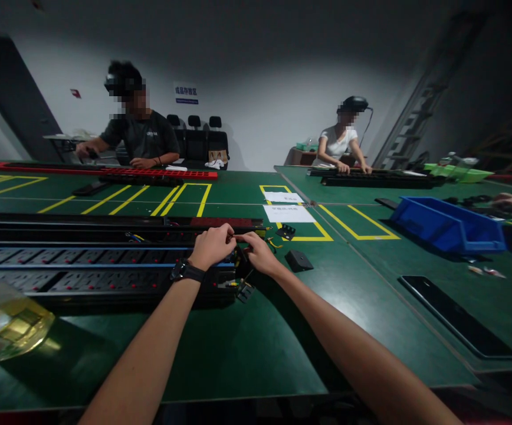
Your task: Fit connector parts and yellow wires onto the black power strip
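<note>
Long black rail-like housings (105,280) with slots, red dots and blue edges lie side by side across the left of the table. At their right-hand end, my left hand (212,245) reaches over with its fingers bent in a pinch and a dark watch on its wrist. My right hand (260,254) meets it from the right, index finger and thumb closing towards the left fingertips. Whatever sits between the fingers is too small to make out. Yellow wires (275,242) and a black perforated end piece (286,231) lie just beyond. Another slotted black piece (246,293) hangs at the near housing's end.
A black block (299,260) lies right of my hands. Further right are a blue bin (450,230) and a flat black slab (455,316). A clear container of yellow liquid (15,324) stands front left. Paper sheets (289,213) lie ahead; two co-workers work across the table.
</note>
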Tool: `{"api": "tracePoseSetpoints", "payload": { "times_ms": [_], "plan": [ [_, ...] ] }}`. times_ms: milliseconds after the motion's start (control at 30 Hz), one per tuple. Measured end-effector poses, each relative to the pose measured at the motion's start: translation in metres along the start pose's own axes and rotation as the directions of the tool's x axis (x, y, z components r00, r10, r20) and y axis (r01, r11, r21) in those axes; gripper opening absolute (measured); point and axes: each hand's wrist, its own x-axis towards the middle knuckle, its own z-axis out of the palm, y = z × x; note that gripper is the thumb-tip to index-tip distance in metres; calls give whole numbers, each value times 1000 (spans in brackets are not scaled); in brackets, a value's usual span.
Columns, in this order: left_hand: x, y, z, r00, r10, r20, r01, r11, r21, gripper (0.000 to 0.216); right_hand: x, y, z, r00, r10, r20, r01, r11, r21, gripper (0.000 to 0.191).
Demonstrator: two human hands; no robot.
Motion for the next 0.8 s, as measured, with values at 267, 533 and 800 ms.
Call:
{"api": "tracePoseSetpoints", "payload": {
  "times_ms": [267,533,800],
  "plan": [
    [2,5,0,997,-76,-3,76,997,16,34,3,-5,3,999,-15,-29,15,1000,15,71],
    [4,9,-1,995,-94,30,92,994,51,33,3,-10,1,999,6,-50,-5,999,33,70],
    [4,7,-1,997,-78,24,78,997,17,30,3,-11,-2,986,53,-160,-56,998,-13,60]
  ]
}}
